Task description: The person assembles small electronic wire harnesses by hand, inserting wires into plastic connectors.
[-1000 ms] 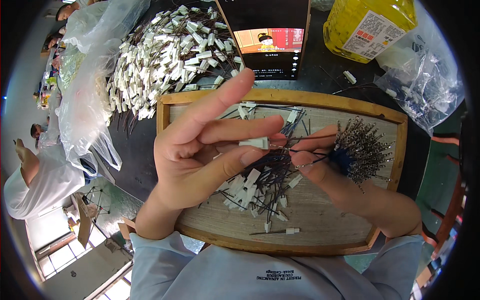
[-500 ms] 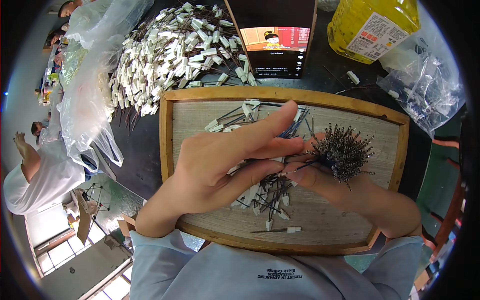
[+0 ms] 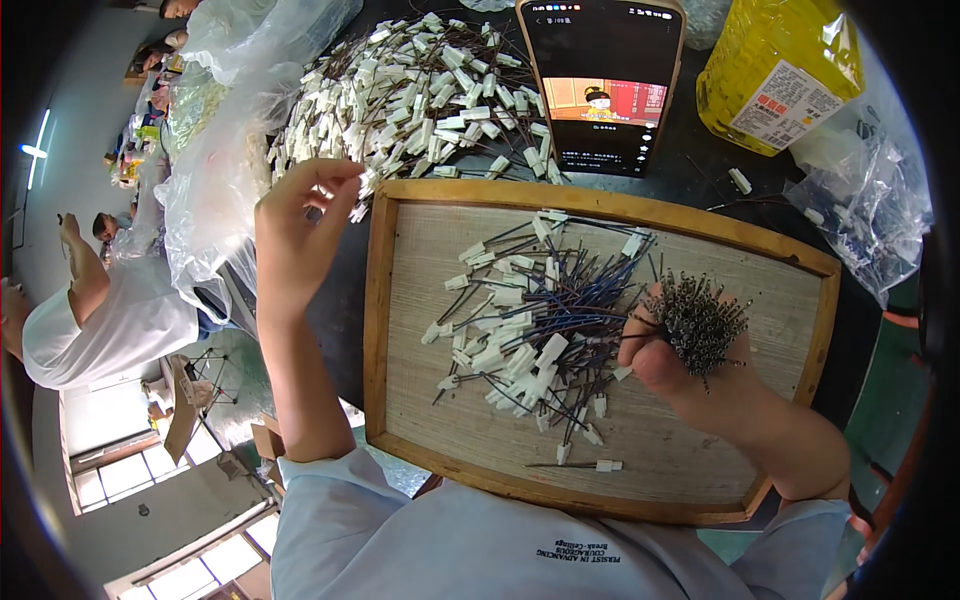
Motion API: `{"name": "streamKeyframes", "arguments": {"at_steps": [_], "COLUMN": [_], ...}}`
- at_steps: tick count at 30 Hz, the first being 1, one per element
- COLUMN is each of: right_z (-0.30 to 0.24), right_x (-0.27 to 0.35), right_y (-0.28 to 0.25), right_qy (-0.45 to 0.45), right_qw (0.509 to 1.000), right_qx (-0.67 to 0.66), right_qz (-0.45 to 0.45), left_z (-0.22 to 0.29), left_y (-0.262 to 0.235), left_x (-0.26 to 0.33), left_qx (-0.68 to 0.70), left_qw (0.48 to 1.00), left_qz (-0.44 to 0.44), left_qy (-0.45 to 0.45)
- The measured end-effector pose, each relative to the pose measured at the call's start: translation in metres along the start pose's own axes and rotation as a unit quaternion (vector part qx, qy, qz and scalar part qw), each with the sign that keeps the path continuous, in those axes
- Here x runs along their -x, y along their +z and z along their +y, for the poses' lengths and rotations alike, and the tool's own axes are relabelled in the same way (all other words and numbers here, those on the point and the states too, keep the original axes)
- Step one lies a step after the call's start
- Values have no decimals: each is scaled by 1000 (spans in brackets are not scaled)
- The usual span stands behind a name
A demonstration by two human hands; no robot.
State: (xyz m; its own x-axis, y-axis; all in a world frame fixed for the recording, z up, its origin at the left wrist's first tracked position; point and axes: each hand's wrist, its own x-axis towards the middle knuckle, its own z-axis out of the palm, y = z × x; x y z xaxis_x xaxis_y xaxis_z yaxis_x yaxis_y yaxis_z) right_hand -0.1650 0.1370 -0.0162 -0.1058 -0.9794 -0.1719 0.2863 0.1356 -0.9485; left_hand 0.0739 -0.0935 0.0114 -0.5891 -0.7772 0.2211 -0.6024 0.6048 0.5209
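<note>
My right hand [image 3: 665, 365] is closed around a thick bundle of dark wires, with their metal terminal ends [image 3: 700, 320] fanning out above the fist. One wire sticks out to the left from between thumb and finger. At the near left edge of a heap of white plug connectors with brown wires [image 3: 420, 100], my left hand [image 3: 305, 225] is raised with its fingertips pinched together. White connectors lie right at those fingertips, so whatever is in the pinch cannot be made out. Loose white connectors with dark blue wires [image 3: 525, 345] lie in the wooden-framed tray [image 3: 600, 500], left of my right hand.
Behind the tray a phone [image 3: 605, 100] stands upright, playing a cartoon. A yellow liquid jug [image 3: 780, 75] and a clear plastic bag [image 3: 865, 200] are at the far right. One loose connector [image 3: 740, 181] lies near them. Plastic bags [image 3: 220, 170] and another person [image 3: 110, 320] are at the left.
My left hand has left my right hand and moved left and away to the heap's edge, uncovering the connectors in the tray. My right hand keeps the wire bundle. The whole view has shifted slightly.
</note>
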Motion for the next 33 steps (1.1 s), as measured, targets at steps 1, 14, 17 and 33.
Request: {"name": "streamKeyframes", "arguments": {"at_steps": [1, 14, 17, 33], "right_z": [-1, -13, -12, -23], "right_x": [0, -2, -3, -2], "right_y": [-1, 0, 1, 0], "right_qy": [-1, 16, 8, 52], "right_qw": [1000, 997, 998, 998], "right_qx": [-1, 77, 61, -2], "right_qz": [0, 1, 18, 20], "left_z": [-11, -34, -45, 91], "left_y": [-2, 14, -2, 46], "left_x": [-3, -14, -20, 31], "left_qx": [-51, -111, -20, 373], "left_qw": [999, 989, 979, 904], "left_qz": [-1, 43, 175, -58], "left_qy": [9, 86, 102, 201]}}
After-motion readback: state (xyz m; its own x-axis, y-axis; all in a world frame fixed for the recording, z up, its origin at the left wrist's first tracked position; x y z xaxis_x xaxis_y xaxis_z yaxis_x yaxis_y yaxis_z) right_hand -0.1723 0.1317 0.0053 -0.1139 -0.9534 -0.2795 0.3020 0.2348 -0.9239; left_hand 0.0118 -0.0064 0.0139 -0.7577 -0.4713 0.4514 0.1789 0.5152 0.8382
